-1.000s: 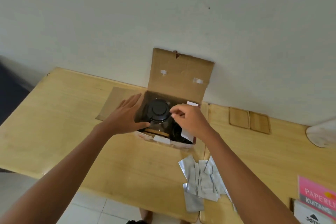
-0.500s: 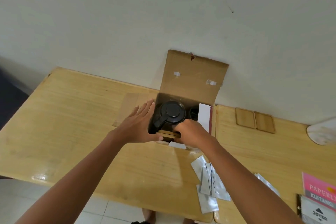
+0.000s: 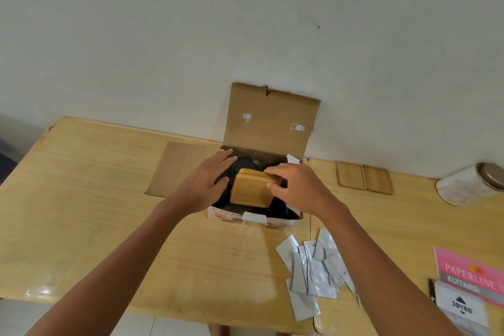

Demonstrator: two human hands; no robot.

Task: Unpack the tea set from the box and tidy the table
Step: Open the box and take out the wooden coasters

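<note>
The right hand's point(image 3: 302, 188) fingers point(image 3: 274, 172) grasp a wooden tray point(image 3: 252, 191) by its right edge, fingers over the top rim and thumb against the face, holding it tilted above the box point(image 3: 270, 222). The left hand point(image 3: 203, 185) is released, its fingers straight and spread, resting against the box's left wall beside the black teapot point(image 3: 245, 165) inside.

Half a second ago the right hand was down in the near part of the box and only the tray's edge showed under the teapot; now the tray is out and clear of the rim. That judges as one more piece of the set freed, with the teapot and whatever dark pieces sit beneath it left to lift.

The box stands at the desk's point(image 3: 95, 199) far edge, against the wall, its lid point(image 3: 272, 120) upright and a side flap point(image 3: 177, 169) flat on the desk to the left. Two trays point(image 3: 364, 179) of the same kind lie side by side near the far edge to the right, the likely place for this one. A pale jar point(image 3: 469, 185) lies toward the far right corner. Silver sachets point(image 3: 313, 270) are scattered near the front edge, just right of the right forearm, and a pink booklet point(image 3: 469, 273) with a white packet point(image 3: 461, 308) sits at the near right corner. Nothing blocks the way to the two trays.
</note>
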